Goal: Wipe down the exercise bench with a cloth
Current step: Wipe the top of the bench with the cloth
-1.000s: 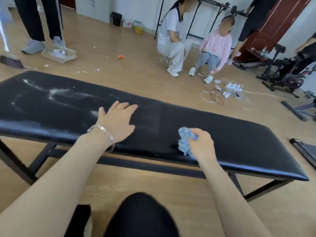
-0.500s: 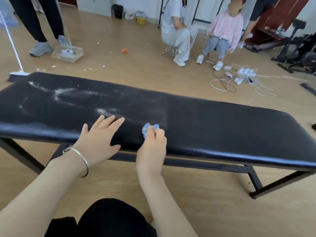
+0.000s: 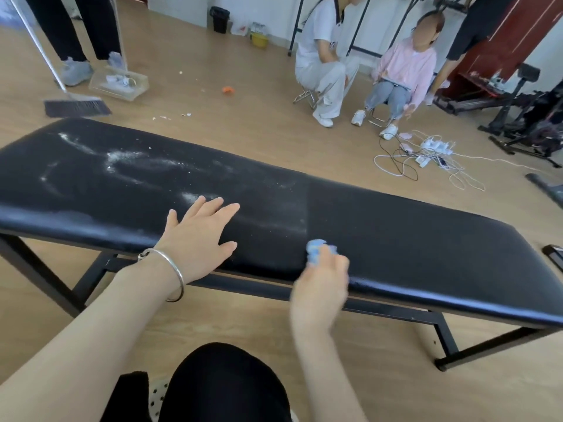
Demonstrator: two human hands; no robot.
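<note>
Head-worn view, forward and down, close above bench (image 3: 411, 236).

black padded bench (image 3: 396, 226), white dust (image 3: 122, 156) across one half, blue cloth (image 3: 315, 248) at near edge

This looks like a small gym room. There is a long black padded bench (image 3: 396, 226) on metal legs, an exercise bike (image 3: 540, 129) and another workout bench (image 3: 475, 102) by the right wall, and tall black racks (image 3: 359, 25) at the back. The floor (image 3: 243, 138) is smooth wood, and people (image 3: 323, 56) sit on little stools (image 3: 304, 94).
</note>
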